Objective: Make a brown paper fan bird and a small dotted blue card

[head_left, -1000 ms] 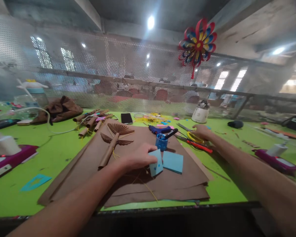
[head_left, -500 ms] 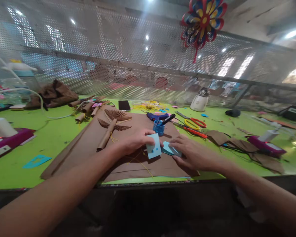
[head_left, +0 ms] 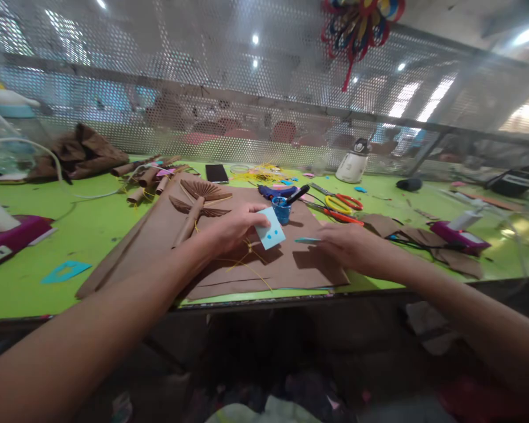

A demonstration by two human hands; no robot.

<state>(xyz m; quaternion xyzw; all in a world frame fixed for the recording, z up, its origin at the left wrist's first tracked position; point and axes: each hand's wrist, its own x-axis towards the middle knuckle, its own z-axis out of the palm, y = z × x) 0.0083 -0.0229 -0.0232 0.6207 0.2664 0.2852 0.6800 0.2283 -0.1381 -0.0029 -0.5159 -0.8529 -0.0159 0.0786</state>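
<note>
My left hand (head_left: 242, 226) is closed on a light blue card (head_left: 270, 230) with small darker blue spots, held above brown paper (head_left: 300, 273). To its right, my right hand (head_left: 341, 244) pinches light blue paper pieces (head_left: 307, 240), seen nearly edge-on. Just beyond the card stands a small blue pot (head_left: 281, 211) with a black marker (head_left: 298, 194) leaning in it. A folded brown paper fan shape on a rolled tube (head_left: 190, 220) lies left of my left hand. Yellow string (head_left: 250, 249) lies beneath the card.
Scissors with yellow and red handles (head_left: 339, 203) and a blue glue gun (head_left: 275, 191) lie behind the pot. A phone (head_left: 216, 174) and a white bottle (head_left: 351, 164) are farther back. Purple power strips (head_left: 15, 238) sit at both sides. A blue cutout (head_left: 66, 271) lies left.
My right hand has lifted its paper pieces off the brown paper and turned them edge-on, moving slightly right. My left hand still holds the spotted card, now tilted. The camera view has shifted.
</note>
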